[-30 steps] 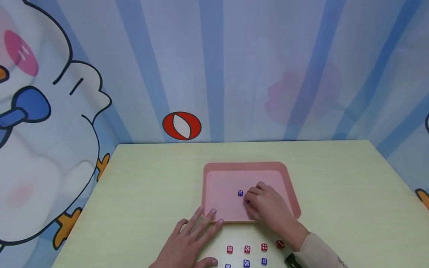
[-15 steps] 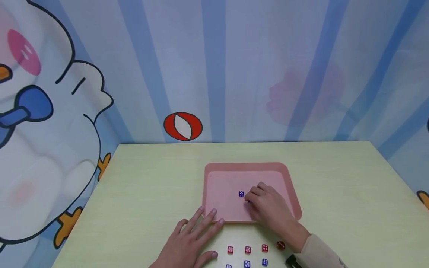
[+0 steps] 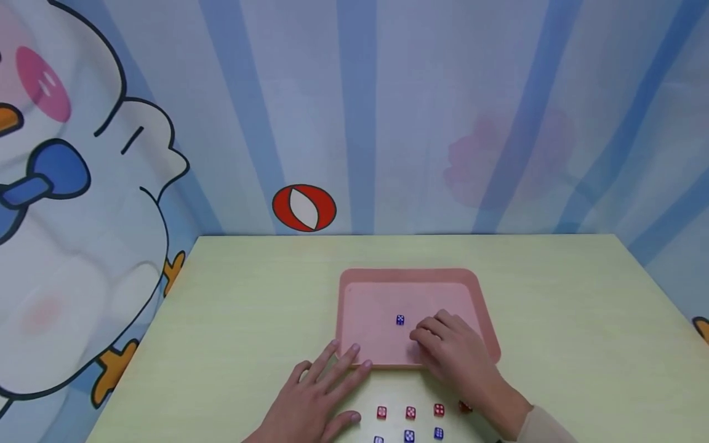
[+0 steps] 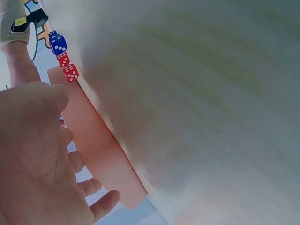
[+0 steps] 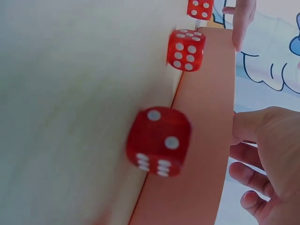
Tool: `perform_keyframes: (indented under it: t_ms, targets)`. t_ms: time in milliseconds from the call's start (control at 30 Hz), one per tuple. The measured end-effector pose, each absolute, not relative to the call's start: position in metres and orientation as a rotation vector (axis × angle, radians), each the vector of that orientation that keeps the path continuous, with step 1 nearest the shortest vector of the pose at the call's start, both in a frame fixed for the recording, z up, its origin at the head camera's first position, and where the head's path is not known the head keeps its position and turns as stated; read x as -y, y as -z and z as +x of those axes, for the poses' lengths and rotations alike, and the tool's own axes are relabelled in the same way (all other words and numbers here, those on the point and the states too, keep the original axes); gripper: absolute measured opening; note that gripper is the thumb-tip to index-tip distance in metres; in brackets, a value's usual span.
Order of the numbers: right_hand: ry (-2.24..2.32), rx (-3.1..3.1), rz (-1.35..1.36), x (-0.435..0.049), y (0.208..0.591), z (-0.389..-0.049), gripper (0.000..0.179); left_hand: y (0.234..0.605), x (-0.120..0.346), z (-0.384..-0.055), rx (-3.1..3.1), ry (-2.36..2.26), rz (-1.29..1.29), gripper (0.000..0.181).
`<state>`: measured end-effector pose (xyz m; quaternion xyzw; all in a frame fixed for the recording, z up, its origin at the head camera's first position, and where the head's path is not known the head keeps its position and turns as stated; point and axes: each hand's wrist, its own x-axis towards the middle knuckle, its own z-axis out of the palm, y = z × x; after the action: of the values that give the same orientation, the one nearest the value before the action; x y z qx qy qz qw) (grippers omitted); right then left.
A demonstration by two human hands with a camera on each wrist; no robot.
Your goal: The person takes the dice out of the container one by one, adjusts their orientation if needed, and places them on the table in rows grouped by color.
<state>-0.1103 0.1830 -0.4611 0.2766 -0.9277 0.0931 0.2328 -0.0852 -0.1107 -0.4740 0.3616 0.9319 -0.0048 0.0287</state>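
My right hand [image 3: 462, 354] is over the pink tray [image 3: 346, 314], fingers bent and fingertips together low over its floor. The small blue die seen at these fingertips before is now hidden behind them. To their left, a blue die [image 3: 400, 320] with white pips lies on the tray. My left hand [image 3: 318, 394] is spread, its fingertips at the tray's near left corner. In the right wrist view, the tray's side [image 5: 201, 117] hides the right fingertips. The left wrist view shows the left hand [image 4: 42, 154] beside the tray's side [image 4: 101, 145], fingers apart.
Nearer than the tray stands a row of red dice [image 3: 410, 413], the rightmost partly behind the right wrist. Below it runs a row of blue dice [image 3: 409, 435], cut by the frame's bottom. The pale table [image 3: 266, 295] meets a blue striped backdrop [image 3: 410, 123].
My right hand has shifted slightly right and toward me, and the die at its fingertips has gone out of sight. The left hand stays in place.
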Motion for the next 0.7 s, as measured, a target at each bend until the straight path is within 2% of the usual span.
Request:
perform_keyframes:
  t_ms: [500,600,667,700]
  targets:
    - [-0.283,2.523,0.726,-0.203,0.462,-0.080,0.031,0.476,0.112,-0.084,-2.913,-0.021,1.128,0.069]
    - [-0.304,2.495,0.745,-0.206,0.463,-0.076,0.026,0.476,0.112,-0.085,-2.893,-0.053,1.103,0.069]
    - [-0.326,2.465,0.757,-0.208,0.464,-0.073,0.009,0.476,0.111,-0.085,-2.881,-0.066,1.093,0.069]
    - [-0.339,2.448,0.763,-0.209,0.464,-0.072,0.016,0.476,0.111,-0.085,-2.876,-0.070,1.088,0.069]
